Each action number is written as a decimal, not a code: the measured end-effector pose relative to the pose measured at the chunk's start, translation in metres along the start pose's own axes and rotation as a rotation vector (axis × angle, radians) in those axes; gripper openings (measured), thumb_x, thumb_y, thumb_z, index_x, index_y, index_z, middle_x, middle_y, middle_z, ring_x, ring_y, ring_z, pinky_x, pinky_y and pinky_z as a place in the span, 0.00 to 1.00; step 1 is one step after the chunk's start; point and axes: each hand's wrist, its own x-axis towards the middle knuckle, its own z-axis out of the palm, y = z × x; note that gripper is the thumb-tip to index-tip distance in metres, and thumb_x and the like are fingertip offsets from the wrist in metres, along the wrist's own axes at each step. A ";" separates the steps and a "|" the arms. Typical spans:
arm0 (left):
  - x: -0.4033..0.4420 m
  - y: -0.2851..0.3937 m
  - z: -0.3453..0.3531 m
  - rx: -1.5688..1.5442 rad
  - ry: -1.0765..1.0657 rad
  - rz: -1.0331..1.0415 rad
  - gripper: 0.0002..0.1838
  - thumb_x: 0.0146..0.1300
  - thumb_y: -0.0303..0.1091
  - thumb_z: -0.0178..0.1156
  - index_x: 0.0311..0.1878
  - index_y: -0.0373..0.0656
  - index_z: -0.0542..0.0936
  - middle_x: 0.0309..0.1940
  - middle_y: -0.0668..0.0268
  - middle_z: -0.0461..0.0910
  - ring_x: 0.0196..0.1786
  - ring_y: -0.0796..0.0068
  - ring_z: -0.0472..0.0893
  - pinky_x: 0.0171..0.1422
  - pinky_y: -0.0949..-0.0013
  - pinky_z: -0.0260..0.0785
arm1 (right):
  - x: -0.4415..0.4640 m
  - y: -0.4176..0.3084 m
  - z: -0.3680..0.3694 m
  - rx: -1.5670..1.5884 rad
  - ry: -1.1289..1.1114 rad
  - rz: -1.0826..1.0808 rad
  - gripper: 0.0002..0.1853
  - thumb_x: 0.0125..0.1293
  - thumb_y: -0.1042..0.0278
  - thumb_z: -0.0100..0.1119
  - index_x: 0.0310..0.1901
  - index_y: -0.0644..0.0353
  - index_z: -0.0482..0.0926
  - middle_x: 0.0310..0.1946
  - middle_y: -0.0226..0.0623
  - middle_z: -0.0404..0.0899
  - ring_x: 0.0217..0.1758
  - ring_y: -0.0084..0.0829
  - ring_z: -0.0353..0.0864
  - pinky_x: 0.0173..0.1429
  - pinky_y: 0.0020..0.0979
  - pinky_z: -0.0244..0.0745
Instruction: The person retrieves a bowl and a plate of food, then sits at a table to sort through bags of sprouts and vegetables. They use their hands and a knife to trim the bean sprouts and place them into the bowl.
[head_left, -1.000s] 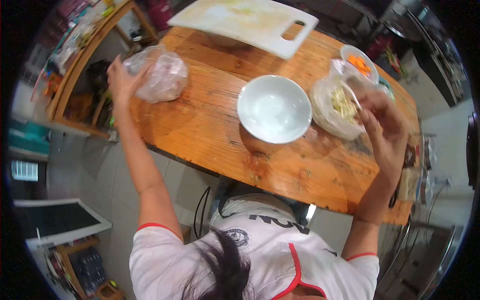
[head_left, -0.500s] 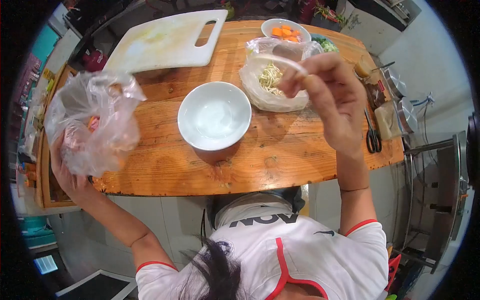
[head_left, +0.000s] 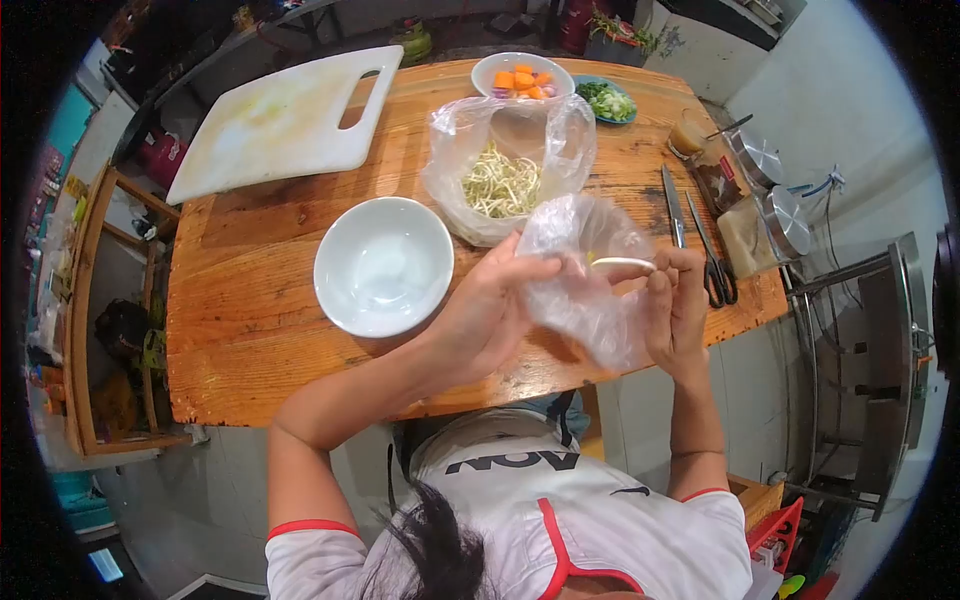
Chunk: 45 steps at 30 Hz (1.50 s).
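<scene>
My left hand (head_left: 495, 310) is closed on the side of a clear plastic bag (head_left: 585, 235), with something pinkish showing through it. The bag is lifted above the table's front edge. On its other side, my right hand (head_left: 680, 310) pinches a thin white curved strip (head_left: 625, 262) at the bag; its exact kind I cannot make out. Just behind the bag, bean sprouts (head_left: 500, 182) lie in another open plastic bag (head_left: 455, 205). A white bowl (head_left: 385, 265) with nothing visible in it stands left of my left hand.
A white cutting board (head_left: 285, 125) lies at the back left. Behind the sprouts are a bowl of cut carrots (head_left: 522, 80) and a plate of chopped greens (head_left: 607, 100). A knife (head_left: 673, 205), scissors (head_left: 718, 275) and a glass (head_left: 687, 135) are on the right.
My left hand has brought the plastic bag from the far left to the front right. My right hand has lowered with the white strip to meet it. The view has shifted.
</scene>
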 end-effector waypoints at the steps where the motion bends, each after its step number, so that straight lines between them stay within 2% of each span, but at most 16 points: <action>1: 0.007 -0.003 -0.003 -0.026 0.011 0.038 0.23 0.64 0.28 0.52 0.62 0.41 0.61 0.53 0.60 0.74 0.56 0.67 0.77 0.68 0.58 0.64 | -0.002 0.004 -0.009 -0.119 0.011 -0.013 0.06 0.75 0.69 0.42 0.45 0.62 0.62 0.35 0.45 0.84 0.34 0.32 0.85 0.42 0.32 0.77; 3: 0.012 -0.006 -0.002 -0.055 0.063 0.094 0.23 0.65 0.29 0.51 0.63 0.44 0.61 0.57 0.59 0.71 0.56 0.66 0.77 0.67 0.59 0.64 | -0.006 0.012 -0.028 -0.357 0.035 -0.036 0.06 0.74 0.71 0.42 0.46 0.65 0.61 0.35 0.47 0.84 0.33 0.33 0.85 0.38 0.28 0.77; 5: 0.006 -0.007 0.001 -0.059 0.148 0.128 0.23 0.65 0.27 0.49 0.64 0.47 0.60 0.59 0.59 0.68 0.57 0.67 0.75 0.64 0.62 0.66 | -0.009 0.020 -0.036 -0.357 0.057 -0.093 0.06 0.74 0.72 0.42 0.47 0.64 0.60 0.39 0.51 0.83 0.38 0.37 0.85 0.43 0.33 0.77; 8: -0.002 -0.013 -0.015 0.522 0.138 0.226 0.20 0.63 0.25 0.50 0.59 0.48 0.67 0.58 0.59 0.66 0.58 0.68 0.73 0.60 0.64 0.65 | -0.007 0.037 -0.027 -0.328 0.094 -0.222 0.06 0.75 0.71 0.40 0.46 0.63 0.60 0.43 0.54 0.81 0.42 0.36 0.83 0.46 0.36 0.77; 11: -0.013 -0.015 -0.023 1.646 0.130 0.686 0.18 0.58 0.23 0.52 0.52 0.47 0.76 0.57 0.59 0.66 0.56 0.70 0.73 0.58 0.63 0.63 | -0.015 0.045 -0.018 -0.242 0.084 -0.217 0.06 0.75 0.69 0.40 0.45 0.62 0.59 0.42 0.53 0.81 0.41 0.34 0.83 0.46 0.33 0.77; 14: -0.012 -0.013 -0.016 1.845 0.047 1.181 0.15 0.53 0.27 0.57 0.45 0.46 0.81 0.51 0.61 0.71 0.51 0.68 0.74 0.61 0.59 0.61 | -0.015 0.025 -0.006 0.007 0.157 -0.124 0.09 0.77 0.63 0.32 0.47 0.61 0.56 0.47 0.55 0.77 0.37 0.33 0.83 0.43 0.30 0.79; 17: 0.011 -0.019 -0.013 2.137 -0.302 1.148 0.17 0.50 0.31 0.60 0.46 0.44 0.80 0.43 0.64 0.76 0.49 0.66 0.74 0.62 0.55 0.61 | -0.010 0.009 0.009 0.172 0.224 -0.013 0.09 0.77 0.64 0.32 0.48 0.62 0.56 0.52 0.53 0.74 0.39 0.29 0.83 0.39 0.25 0.80; 18: 0.020 -0.019 -0.016 2.169 -0.276 0.992 0.19 0.50 0.36 0.63 0.46 0.42 0.79 0.38 0.65 0.78 0.52 0.64 0.73 0.65 0.54 0.59 | -0.011 0.004 0.015 0.201 0.241 0.108 0.09 0.77 0.64 0.32 0.48 0.62 0.57 0.53 0.53 0.73 0.39 0.29 0.83 0.39 0.25 0.80; 20: 0.026 -0.017 -0.023 2.228 -0.136 0.721 0.22 0.49 0.36 0.64 0.49 0.41 0.77 0.41 0.63 0.77 0.53 0.63 0.73 0.65 0.55 0.57 | -0.014 0.010 0.016 0.154 0.212 0.302 0.09 0.77 0.66 0.33 0.49 0.63 0.59 0.57 0.51 0.71 0.37 0.29 0.84 0.36 0.24 0.81; 21: 0.027 -0.014 -0.027 2.249 -0.071 0.582 0.23 0.49 0.36 0.64 0.51 0.41 0.76 0.43 0.62 0.77 0.54 0.62 0.72 0.66 0.55 0.57 | -0.017 0.014 0.017 0.128 0.206 0.322 0.10 0.77 0.66 0.33 0.49 0.64 0.59 0.58 0.50 0.71 0.36 0.29 0.84 0.36 0.24 0.81; 23: 0.022 -0.014 -0.031 2.283 -0.073 0.514 0.38 0.43 0.39 0.71 0.60 0.40 0.69 0.49 0.58 0.73 0.55 0.61 0.71 0.65 0.58 0.56 | -0.023 0.022 0.021 0.080 0.184 0.371 0.10 0.77 0.67 0.33 0.49 0.65 0.60 0.60 0.47 0.70 0.35 0.28 0.84 0.35 0.24 0.81; 25: 0.016 -0.015 -0.030 2.274 -0.090 0.324 0.46 0.39 0.39 0.73 0.64 0.39 0.65 0.52 0.55 0.71 0.57 0.60 0.70 0.65 0.58 0.57 | -0.028 0.030 0.021 -0.097 0.153 0.299 0.15 0.77 0.68 0.35 0.59 0.67 0.59 0.59 0.45 0.71 0.34 0.28 0.83 0.35 0.27 0.78; 30: 0.026 -0.020 -0.037 2.226 -0.047 0.382 0.58 0.37 0.41 0.75 0.73 0.46 0.53 0.53 0.51 0.69 0.58 0.54 0.69 0.65 0.55 0.55 | -0.009 0.046 0.015 -0.289 0.114 0.189 0.22 0.76 0.71 0.38 0.68 0.64 0.55 0.58 0.48 0.72 0.31 0.34 0.82 0.35 0.34 0.75; 34: 0.051 -0.015 -0.027 2.195 0.067 0.330 0.61 0.40 0.42 0.75 0.76 0.55 0.46 0.54 0.50 0.68 0.59 0.51 0.69 0.67 0.53 0.54 | 0.018 0.067 0.006 -0.339 0.158 0.139 0.15 0.75 0.71 0.39 0.60 0.64 0.61 0.56 0.48 0.73 0.31 0.34 0.82 0.34 0.34 0.76; 40: 0.060 -0.017 -0.037 2.299 0.046 0.528 0.55 0.45 0.41 0.72 0.75 0.52 0.51 0.55 0.52 0.70 0.58 0.52 0.71 0.68 0.49 0.54 | 0.021 0.082 0.005 0.128 0.255 0.164 0.06 0.74 0.71 0.45 0.47 0.62 0.66 0.52 0.40 0.77 0.34 0.23 0.82 0.31 0.22 0.76; 45: 0.031 -0.011 -0.012 2.130 0.010 0.698 0.33 0.47 0.38 0.71 0.58 0.41 0.72 0.54 0.56 0.72 0.57 0.56 0.72 0.66 0.52 0.58 | 0.008 0.059 -0.004 0.104 0.200 0.226 0.07 0.67 0.73 0.58 0.43 0.65 0.76 0.46 0.36 0.81 0.35 0.19 0.81 0.30 0.18 0.74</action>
